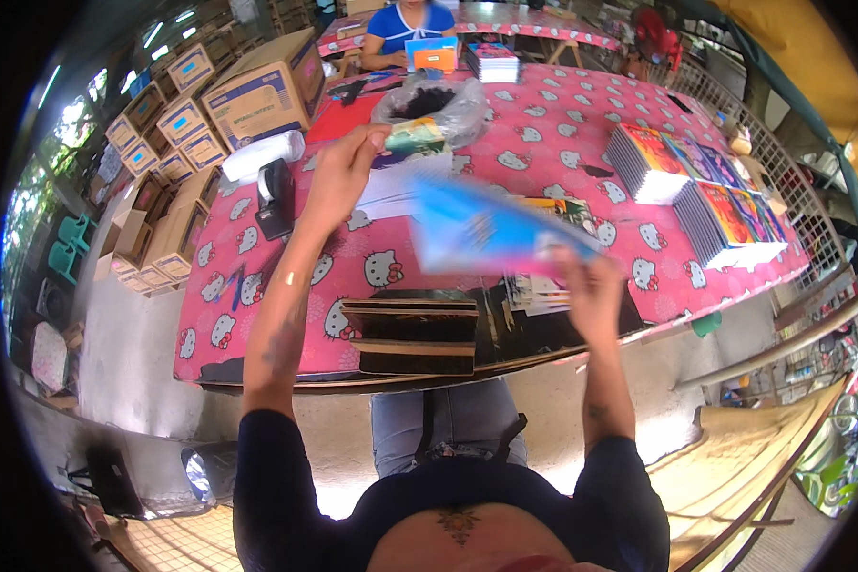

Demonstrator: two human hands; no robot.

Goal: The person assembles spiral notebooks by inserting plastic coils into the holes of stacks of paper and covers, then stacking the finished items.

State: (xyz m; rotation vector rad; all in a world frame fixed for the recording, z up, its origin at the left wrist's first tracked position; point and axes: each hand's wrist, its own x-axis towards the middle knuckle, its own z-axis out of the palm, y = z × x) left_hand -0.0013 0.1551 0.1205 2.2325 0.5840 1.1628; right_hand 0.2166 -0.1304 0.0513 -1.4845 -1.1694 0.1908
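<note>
My left hand (351, 157) is raised over the far middle of the table, thumb and fingers pinched on the edge of a small green and yellow printed sheet (416, 139). A thin blue booklet (486, 227), smeared by motion, is gripped at its right end by my right hand (589, 286). Under it, a pile of printed sheets (536, 294) is partly covered. White papers (400, 186) lie beyond the booklet. Close to the front edge stands a small dark wooden holder (417, 336) with a slot along it.
Stacks of colourful booklets (653, 167) stand at the right. A black tape dispenser (276, 198), a white roll (262, 155) and a plastic bag (439, 105) with dark contents sit across the pink table (515, 124). Cardboard boxes (262, 91) rise at left. Opposite sits a person in blue (391, 27).
</note>
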